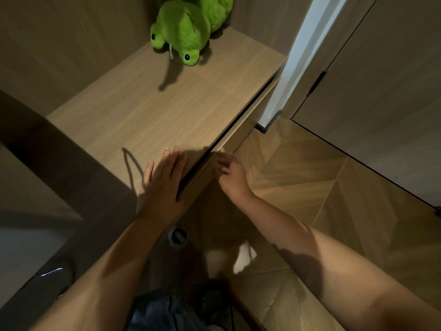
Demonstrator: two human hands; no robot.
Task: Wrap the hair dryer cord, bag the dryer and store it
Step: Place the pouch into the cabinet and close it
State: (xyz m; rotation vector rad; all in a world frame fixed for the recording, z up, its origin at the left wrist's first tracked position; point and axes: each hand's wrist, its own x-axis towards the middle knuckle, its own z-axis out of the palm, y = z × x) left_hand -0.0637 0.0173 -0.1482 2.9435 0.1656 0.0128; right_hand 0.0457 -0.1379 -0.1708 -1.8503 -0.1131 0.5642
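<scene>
Dark jeans (167, 314) sit at the very bottom of my view, above a wooden floor (298, 177) laid in angled planks. On the floor just ahead is a small round metal fitting (177, 236); I cannot tell what it is. Both bare forearms reach forward from here. My left hand (162, 173) lies flat, palm down, on the top of a wooden cabinet (148, 108), fingers straight and close together, near the front edge. My right hand (230, 172) is blurred; its fingers look loosely spread and press against the drawer front (241, 130) just under that edge, holding nothing. A thin dark gap runs between the top and the drawer front, so the drawer is nearly closed. I cannot see the hair dryer or its bag anywhere. Farther back, in the corner of the cabinet top, sits a green frog toy (188, 29). To the right stands a pale door edge (300, 56).
</scene>
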